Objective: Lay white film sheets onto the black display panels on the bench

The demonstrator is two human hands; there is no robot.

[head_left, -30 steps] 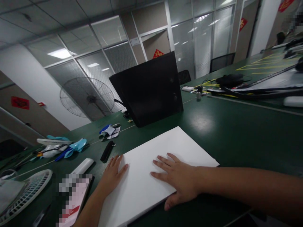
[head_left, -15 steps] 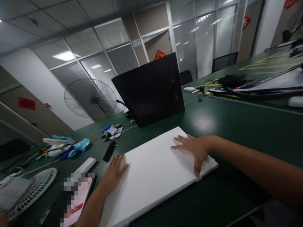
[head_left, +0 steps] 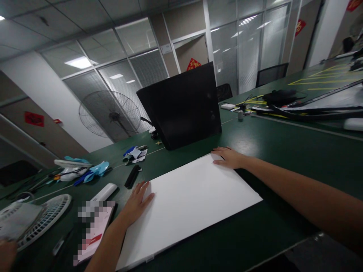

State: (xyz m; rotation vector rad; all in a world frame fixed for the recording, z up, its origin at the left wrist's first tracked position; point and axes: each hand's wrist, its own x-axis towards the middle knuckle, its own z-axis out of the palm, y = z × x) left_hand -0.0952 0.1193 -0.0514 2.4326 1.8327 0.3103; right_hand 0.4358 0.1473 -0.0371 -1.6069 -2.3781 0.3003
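Observation:
A flat white panel (head_left: 187, 204) with a thin side edge lies slantwise on the dark green table (head_left: 283, 151). My left hand (head_left: 138, 202) rests on its left edge, fingers stretched out and thumb apart on the white face. At the far right corner of the panel lies my right hand (head_left: 229, 156), its fingers spread flat over the corner. Neither hand is closed round anything. Just beyond the left fingertips is a black narrow object (head_left: 132, 176).
A large black box-like object (head_left: 184, 105) stands behind the panel. To the left are a pink-faced, partly pixelated item (head_left: 98, 234), a white bar-shaped object (head_left: 105, 192), a white fan grille (head_left: 61, 206) and blue cloths (head_left: 98, 170). Part of another hand (head_left: 7, 254) shows at the lower left edge.
My right hand has moved away from the panel's near edge to its far right corner. The left hand stays on the left edge. The camera view has shifted slightly.

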